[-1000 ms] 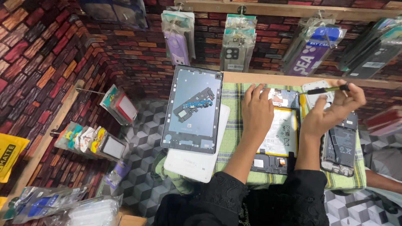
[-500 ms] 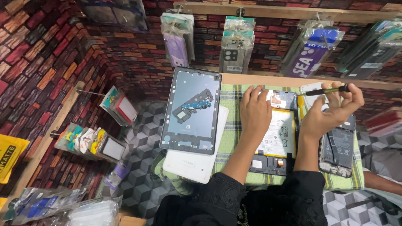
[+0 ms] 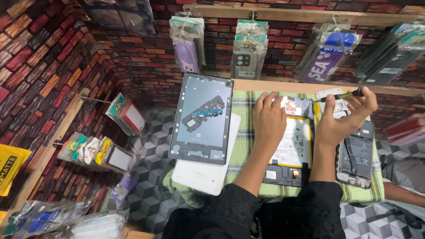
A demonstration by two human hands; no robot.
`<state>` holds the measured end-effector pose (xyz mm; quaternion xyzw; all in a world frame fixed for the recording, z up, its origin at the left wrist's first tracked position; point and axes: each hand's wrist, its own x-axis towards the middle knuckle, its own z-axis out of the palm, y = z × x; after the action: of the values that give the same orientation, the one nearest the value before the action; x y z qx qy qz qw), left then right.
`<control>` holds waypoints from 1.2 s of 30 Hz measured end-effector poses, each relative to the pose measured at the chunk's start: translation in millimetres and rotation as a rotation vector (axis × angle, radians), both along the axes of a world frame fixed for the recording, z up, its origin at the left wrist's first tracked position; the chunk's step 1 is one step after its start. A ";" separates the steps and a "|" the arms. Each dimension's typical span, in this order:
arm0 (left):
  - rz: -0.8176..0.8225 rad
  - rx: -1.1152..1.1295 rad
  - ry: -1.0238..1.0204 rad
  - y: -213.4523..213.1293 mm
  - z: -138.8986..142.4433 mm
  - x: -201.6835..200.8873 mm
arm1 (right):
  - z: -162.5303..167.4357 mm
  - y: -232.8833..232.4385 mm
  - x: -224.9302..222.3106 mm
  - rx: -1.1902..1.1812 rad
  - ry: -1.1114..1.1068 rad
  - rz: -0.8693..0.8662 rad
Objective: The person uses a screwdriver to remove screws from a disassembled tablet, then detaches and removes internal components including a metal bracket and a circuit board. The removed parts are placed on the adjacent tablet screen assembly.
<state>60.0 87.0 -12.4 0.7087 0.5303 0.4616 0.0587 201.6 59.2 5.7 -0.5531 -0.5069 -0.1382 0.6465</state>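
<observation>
My left hand lies flat on an opened tablet with a white battery and exposed boards, which rests on a green checked cloth. My right hand is raised just right of it, pinching a thin dark screwdriver with a green band; its tip points left over the tablet's top edge. To the left, a grey tablet back frame with a small blue circuit board lies on a white slab. An opened phone lies right of my right wrist.
Packaged phone cases hang from a wooden rail along a brick-pattern wall. More packets hang on pegs at the left. Another person's forearm shows at the right edge. The counter has a grey cube pattern.
My right hand has shifted slightly with the screwdriver. My left hand stays pressed on the tablet.
</observation>
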 end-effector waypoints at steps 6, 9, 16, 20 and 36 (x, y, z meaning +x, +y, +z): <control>-0.004 -0.003 -0.001 -0.6 0.9 0.1 | 6.7 -0.2 -5.9 0.169 0.077 0.294; -0.007 0.009 -0.008 -1.7 0.8 -0.3 | 9.1 0.1 -4.6 0.178 -0.215 0.067; -0.010 0.006 -0.004 -2.1 1.7 -1.0 | -6.2 3.2 1.6 0.156 0.096 0.290; -0.020 -0.011 -0.021 -1.2 3.4 -1.0 | -10.8 2.3 2.6 0.205 0.243 0.411; -0.109 0.018 -0.287 7.5 1.1 -5.4 | -5.0 3.5 -13.4 0.177 0.375 0.736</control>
<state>54.6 94.5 -11.3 0.6636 0.4731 0.5591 0.1526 188.2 62.7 0.6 -0.2929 -0.5302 0.1620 0.7790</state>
